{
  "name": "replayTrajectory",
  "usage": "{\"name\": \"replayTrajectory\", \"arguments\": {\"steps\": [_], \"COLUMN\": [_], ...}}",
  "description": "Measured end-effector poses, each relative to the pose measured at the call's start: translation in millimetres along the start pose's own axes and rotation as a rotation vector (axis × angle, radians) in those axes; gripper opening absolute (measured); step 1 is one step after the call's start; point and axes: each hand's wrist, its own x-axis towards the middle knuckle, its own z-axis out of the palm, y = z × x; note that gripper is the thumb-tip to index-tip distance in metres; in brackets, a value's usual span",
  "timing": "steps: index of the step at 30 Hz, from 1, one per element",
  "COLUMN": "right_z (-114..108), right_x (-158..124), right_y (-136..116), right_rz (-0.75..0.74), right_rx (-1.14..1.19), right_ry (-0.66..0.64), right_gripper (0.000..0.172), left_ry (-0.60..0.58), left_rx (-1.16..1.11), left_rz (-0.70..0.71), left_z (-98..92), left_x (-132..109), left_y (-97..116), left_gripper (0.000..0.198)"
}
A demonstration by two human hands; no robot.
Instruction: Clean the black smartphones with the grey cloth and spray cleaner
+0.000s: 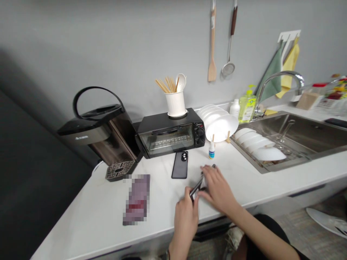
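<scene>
Near the counter's front edge, a dark, flat, phone-like object [195,190] is tilted between both hands, with something pale against its face. My left hand [186,211] is closed on its lower left end, thumb and fingers pinching it. Bent over the upper right end, my right hand [217,186] has its fingers wrapped on the object and its thumb by the pale part. A black phone or case [179,166] with a camera cutout lies flat just beyond. Behind my right hand stands a small white bottle with a blue label [211,151].
A toaster oven [169,133] holds a white utensil cup [175,103]. The water dispenser [114,137] stands left, a pixelated item [137,200] in front. Plates [221,126] stand right of the oven, beside the sink [300,159] with bowls [260,144].
</scene>
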Motion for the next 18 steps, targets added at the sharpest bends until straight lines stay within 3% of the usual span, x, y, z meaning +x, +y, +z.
{"name": "replayTrajectory", "arguments": {"steps": [1, 2, 6, 7, 10, 11, 14, 15, 18], "right_z": [-0.6, -1.5, -5.5, -5.8, -4.4, -3.6, -2.4, -2.7, -5.3], "right_x": [0.8, 1.1, -0.8, -1.0, -1.6, -2.5, -5.3, -5.4, -2.2], "right_y": [0.9, 0.7, -2.5, -1.2, 4.5, 5.0, 1.2, -0.2, -1.7], "right_rz": [0.100, 0.110, -0.273, -0.233, 0.103, 0.101, -0.235, -0.264, 0.042], "right_rx": [-0.025, -0.019, 0.124, 0.106, -0.013, -0.013, 0.101, 0.113, 0.037], "right_ry": [0.051, 0.054, -0.152, -0.130, 0.048, 0.050, -0.103, -0.111, 0.033], "right_gripper": [0.088, 0.090, 0.090, 0.088, 0.084, 0.083, 0.078, 0.076, 0.078], "left_ry": [0.010, 0.010, -0.016, -0.004, 0.033, 0.025, -0.004, -0.002, 0.012], "left_rx": [-0.029, -0.046, -0.023, -0.024, -0.052, -0.041, -0.002, -0.003, -0.046], "left_rz": [0.008, 0.012, 0.017, 0.025, 0.038, 0.020, 0.006, 0.013, 0.028], "left_z": [-0.3, -0.4, 0.8, 1.2, 1.6, 1.4, -0.2, -0.7, -1.8], "left_x": [-0.3, -0.4, 0.6, 0.7, 0.5, 0.4, 0.5, 0.4, 0.0], "left_y": [0.2, 0.1, -2.6, -3.2, -2.7, -2.1, 0.1, 0.7, 1.7], "left_gripper": [0.032, 0.031, 0.033, 0.033, 0.028, 0.028, 0.030, 0.031, 0.029]}}
